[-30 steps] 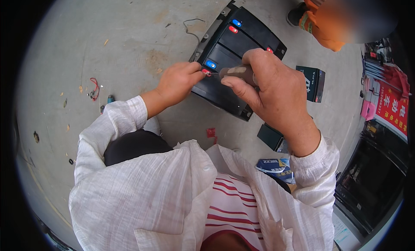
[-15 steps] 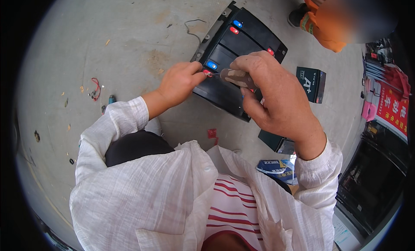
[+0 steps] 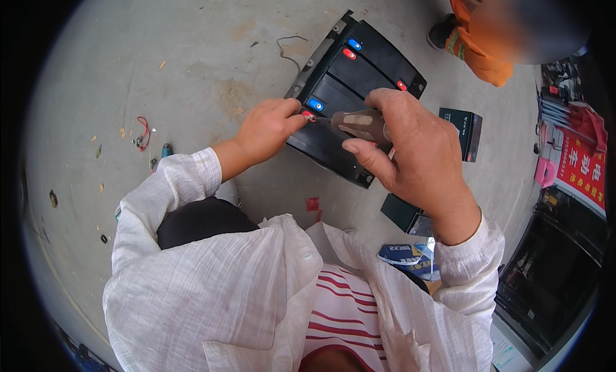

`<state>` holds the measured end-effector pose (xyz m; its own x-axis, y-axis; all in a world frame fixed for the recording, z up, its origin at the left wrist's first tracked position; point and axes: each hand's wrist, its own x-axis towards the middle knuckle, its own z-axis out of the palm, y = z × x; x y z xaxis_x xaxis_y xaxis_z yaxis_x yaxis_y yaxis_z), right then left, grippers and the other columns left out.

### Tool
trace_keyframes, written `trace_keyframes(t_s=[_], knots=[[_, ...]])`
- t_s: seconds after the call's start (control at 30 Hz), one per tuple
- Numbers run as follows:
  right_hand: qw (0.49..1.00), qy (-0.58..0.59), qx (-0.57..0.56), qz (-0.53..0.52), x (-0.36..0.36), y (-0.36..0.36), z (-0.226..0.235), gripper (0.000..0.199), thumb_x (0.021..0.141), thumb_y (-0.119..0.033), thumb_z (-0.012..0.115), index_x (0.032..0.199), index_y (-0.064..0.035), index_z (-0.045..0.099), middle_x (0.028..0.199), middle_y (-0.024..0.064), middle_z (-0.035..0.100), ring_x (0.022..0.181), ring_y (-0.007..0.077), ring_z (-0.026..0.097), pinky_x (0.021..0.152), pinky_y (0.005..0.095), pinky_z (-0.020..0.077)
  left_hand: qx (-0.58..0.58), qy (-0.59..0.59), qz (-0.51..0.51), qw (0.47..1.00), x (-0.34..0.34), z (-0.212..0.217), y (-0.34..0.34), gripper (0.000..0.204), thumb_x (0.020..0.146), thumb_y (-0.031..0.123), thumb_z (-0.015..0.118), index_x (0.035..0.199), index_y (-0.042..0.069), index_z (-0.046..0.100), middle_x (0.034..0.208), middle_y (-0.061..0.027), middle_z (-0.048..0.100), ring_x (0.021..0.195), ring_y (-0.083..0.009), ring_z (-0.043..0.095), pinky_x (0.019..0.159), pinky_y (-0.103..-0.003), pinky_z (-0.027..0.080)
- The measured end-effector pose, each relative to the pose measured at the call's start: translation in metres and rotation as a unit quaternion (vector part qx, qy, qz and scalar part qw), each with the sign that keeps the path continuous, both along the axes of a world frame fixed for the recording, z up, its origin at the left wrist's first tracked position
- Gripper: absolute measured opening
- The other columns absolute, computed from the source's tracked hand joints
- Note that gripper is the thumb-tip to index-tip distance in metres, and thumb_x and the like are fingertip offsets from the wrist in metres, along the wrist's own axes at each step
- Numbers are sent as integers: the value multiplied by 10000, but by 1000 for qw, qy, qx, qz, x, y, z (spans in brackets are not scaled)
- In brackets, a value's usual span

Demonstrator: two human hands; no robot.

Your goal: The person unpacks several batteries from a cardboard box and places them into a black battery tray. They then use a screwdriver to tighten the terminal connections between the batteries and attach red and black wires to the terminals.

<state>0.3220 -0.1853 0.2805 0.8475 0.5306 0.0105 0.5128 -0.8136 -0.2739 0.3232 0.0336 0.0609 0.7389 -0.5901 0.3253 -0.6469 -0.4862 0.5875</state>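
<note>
A black battery case (image 3: 321,141) holds several black batteries side by side, with red and blue terminals on top. My left hand (image 3: 266,129) is closed, its thumb and forefinger pinched at a red terminal (image 3: 309,116) next to a blue terminal (image 3: 315,104). Whatever sits between those fingertips is too small to make out. My right hand (image 3: 417,154) curls its fingers over the worn brown handle of a screwdriver (image 3: 359,126), and the thumb stands out below it. The thin shaft points left to the pinched red terminal. Part of the case is hidden beneath my right hand.
A thin dark wire (image 3: 289,56) trails on the floor left of the case. Dark boxes (image 3: 473,136) stand to the right. Red wire (image 3: 144,131) and a teal-handled tool (image 3: 167,149) lie at left. Someone in orange clothing (image 3: 491,64) is at the upper right.
The screwdriver's handle has turned, showing a different side. My right thumb has shifted left and down along it. The case sits slightly lower in view; my left hand still pinches at the terminal.
</note>
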Motion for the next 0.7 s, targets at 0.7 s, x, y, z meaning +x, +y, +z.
trace_keyframes(t_s=[0.7], knots=[[996, -3, 93, 10, 7, 6, -10, 399, 874, -362, 783, 1081, -90, 578, 870, 84, 637, 705, 296, 670, 554, 408, 509, -9, 4, -18, 1000, 2, -1, 2, 343, 716, -23, 678, 1039, 89, 702, 1055, -83, 620, 982, -311, 636, 826, -422, 515]])
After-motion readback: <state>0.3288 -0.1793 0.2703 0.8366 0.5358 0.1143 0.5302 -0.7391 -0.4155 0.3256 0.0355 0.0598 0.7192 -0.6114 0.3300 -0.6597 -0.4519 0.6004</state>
